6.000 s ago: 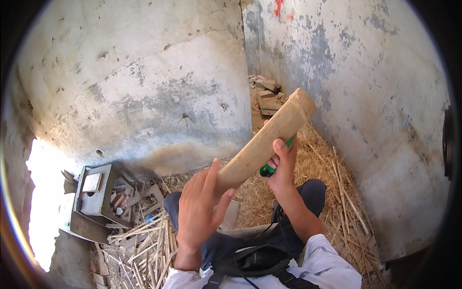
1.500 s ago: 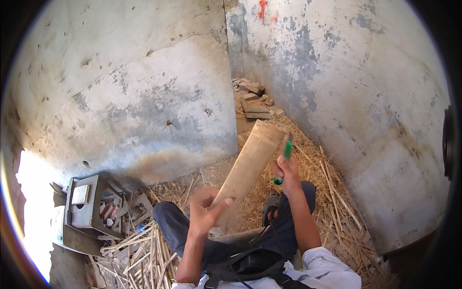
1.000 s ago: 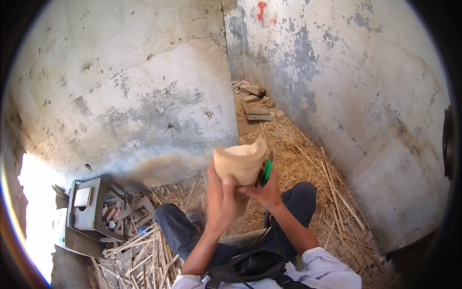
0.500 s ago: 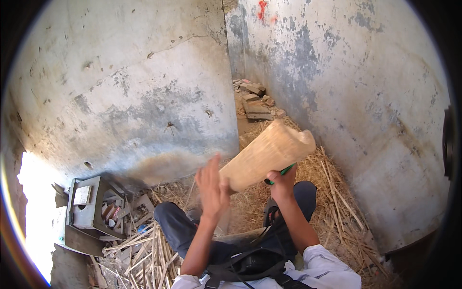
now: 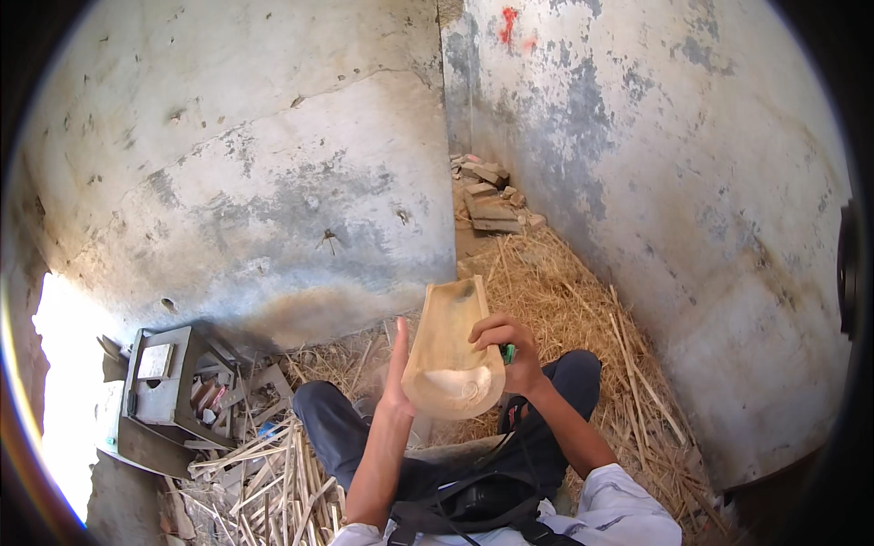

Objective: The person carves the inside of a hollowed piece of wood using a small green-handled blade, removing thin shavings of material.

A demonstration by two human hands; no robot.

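A pale half-round bamboo piece (image 5: 444, 328) is turned hollow side toward me, with a light cut rim at its near end. My right hand (image 5: 512, 359) grips its right edge, fingers over the rim, along with a green-handled tool (image 5: 506, 349) that is mostly hidden. My left hand (image 5: 398, 369) is at the piece's left side, one digit stretched straight up; the other fingers are hidden behind or edge-on.
I sit with bent legs (image 5: 332, 423) among straw (image 5: 555, 273) and dry sticks (image 5: 278, 473). Worn walls (image 5: 655, 227) enclose the corner, broken bricks (image 5: 492, 218) lie at the back, and a battered cabinet (image 5: 168, 382) with debris stands left, beside a bright gap.
Since half a second ago the bamboo piece has swung from a rightward slant to pointing away from me, hollow side now showing. My right hand's fingers have come over its edge.
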